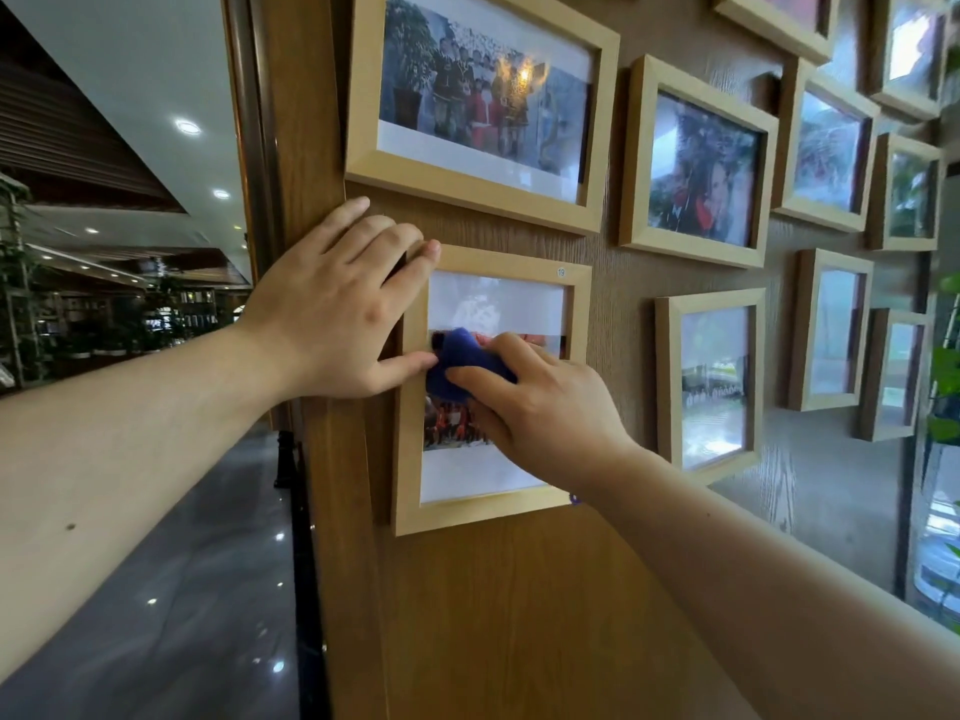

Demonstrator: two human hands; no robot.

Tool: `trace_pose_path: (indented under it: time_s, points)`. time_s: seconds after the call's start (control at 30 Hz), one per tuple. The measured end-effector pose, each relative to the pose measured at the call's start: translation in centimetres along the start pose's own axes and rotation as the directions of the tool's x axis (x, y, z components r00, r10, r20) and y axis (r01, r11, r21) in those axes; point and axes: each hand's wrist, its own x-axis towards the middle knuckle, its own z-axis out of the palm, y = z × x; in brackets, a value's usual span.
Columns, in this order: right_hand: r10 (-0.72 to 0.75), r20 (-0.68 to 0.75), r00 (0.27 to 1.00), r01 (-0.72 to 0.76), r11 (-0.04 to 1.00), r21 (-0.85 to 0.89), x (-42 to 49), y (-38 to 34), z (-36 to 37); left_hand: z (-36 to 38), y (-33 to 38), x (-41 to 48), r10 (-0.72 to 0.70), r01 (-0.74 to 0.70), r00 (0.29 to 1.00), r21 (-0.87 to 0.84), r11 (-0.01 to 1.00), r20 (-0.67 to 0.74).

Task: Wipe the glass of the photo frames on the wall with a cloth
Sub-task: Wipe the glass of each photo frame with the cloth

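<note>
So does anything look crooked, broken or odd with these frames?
Nothing broken. The frame being wiped hangs slightly tilted; the left hand steadies its corner while the right hand presses the blue cloth on the glass.

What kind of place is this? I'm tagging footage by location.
Probably a restaurant or café lobby, not a home: a brown wood-panelled wall dense with light wooden photo frames, a long polished dark floor, and round recessed ceiling lights over distant shelving.

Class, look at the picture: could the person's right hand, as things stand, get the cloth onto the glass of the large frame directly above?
Probably yes. The right hand presses the blue cloth on the lower frame; the large frame hangs just above with its glass uncovered. The left hand rests on the lower frame's corner, off that path.
</note>
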Motion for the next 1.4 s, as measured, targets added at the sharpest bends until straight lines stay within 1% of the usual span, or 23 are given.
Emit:
trace_pose_path:
  time_s: [0.07,0.13,0.2,0.27,0.33,0.4,0.47,0.53,0.6,0.67,0.77,0.83,0.9,0.97,1.1,1.17,1.23,1.4]
  points:
    - [0.04,0.013,0.999,-0.04,0.999,-0.03,-1.1,1.2,0.0,0.0,0.0,-0.1,0.005,-0.005,1.0,-0.008,1.0,-0.004]
    - [0.151,0.009,0.989,-0.149,0.985,-0.084,-2.5,2.6,0.0,0.1,-0.1,-0.1,0.007,-0.007,1.0,-0.017,1.0,-0.011]
    - [0.288,-0.004,0.958,-0.286,0.951,-0.113,-3.3,3.5,0.0,0.2,0.0,-0.1,0.003,-0.004,1.0,-0.024,1.0,-0.016]
    - [0.334,-0.018,0.943,-0.334,0.936,-0.111,-3.4,3.4,0.0,0.1,0.0,-0.1,0.001,-0.001,1.0,-0.031,1.0,-0.01]
    - [0.279,-0.01,0.96,-0.279,0.957,-0.077,-3.1,2.5,0.0,0.1,0.0,-0.1,-0.002,0.002,1.0,-0.036,0.999,0.0]
    - [0.145,0.023,0.989,-0.145,0.989,-0.019,-2.6,0.9,0.1,0.1,0.0,-0.1,-0.004,0.004,1.0,-0.03,1.0,0.003]
    - [0.001,0.062,0.998,-0.002,1.0,0.02,-2.3,-1.0,0.5,0.1,0.0,-0.1,-0.001,0.001,1.0,-0.02,1.0,-0.005]
    - [-0.07,0.083,0.994,0.068,0.997,0.025,-2.3,-2.1,0.9,0.1,0.0,-0.1,0.006,-0.006,1.0,-0.012,1.0,-0.016]
    - [-0.071,0.111,0.991,0.069,0.997,0.021,-2.8,-1.6,1.0,0.1,0.0,-0.1,0.009,-0.009,1.0,-0.01,1.0,-0.022]
    - [-0.066,0.178,0.982,0.067,0.998,-0.004,-4.2,0.1,0.9,0.1,0.0,-0.1,0.01,-0.01,1.0,-0.009,1.0,-0.023]
    - [-0.004,0.271,0.962,0.023,0.997,-0.07,-6.7,2.7,0.6,0.3,0.0,-0.2,0.017,-0.017,0.999,-0.007,1.0,-0.04]
    - [0.037,0.306,0.951,-0.004,0.994,-0.108,-7.6,3.4,0.5,0.5,-0.1,-0.1,0.02,-0.02,0.998,-0.005,1.0,-0.052]
    - [0.044,0.32,0.946,-0.004,0.992,-0.125,-7.7,3.3,0.5,0.5,-0.1,-0.1,0.019,-0.02,0.998,-0.008,1.0,-0.057]
    - [0.016,0.314,0.949,0.018,0.994,-0.105,-7.3,2.5,0.4,0.5,-0.1,-0.1,0.018,-0.019,0.998,-0.016,1.0,-0.053]
    - [-0.152,0.317,0.936,0.172,0.984,-0.036,-5.7,-0.3,0.7,0.3,0.1,-0.2,0.015,-0.016,0.999,-0.018,1.0,-0.038]
    - [-0.209,0.313,0.927,0.221,0.975,-0.003,-4.7,-1.6,0.8,0.3,0.1,-0.2,0.013,-0.014,0.999,-0.016,1.0,-0.034]
    - [-0.237,0.304,0.923,0.246,0.969,0.009,-4.1,-2.2,0.7,0.1,0.1,-0.2,0.013,-0.014,1.0,-0.016,1.0,-0.024]
    - [-0.236,0.267,0.934,0.243,0.97,0.01,-3.9,-0.9,-0.5,-0.4,0.3,-0.2,0.002,-0.001,1.0,-0.015,1.0,0.017]
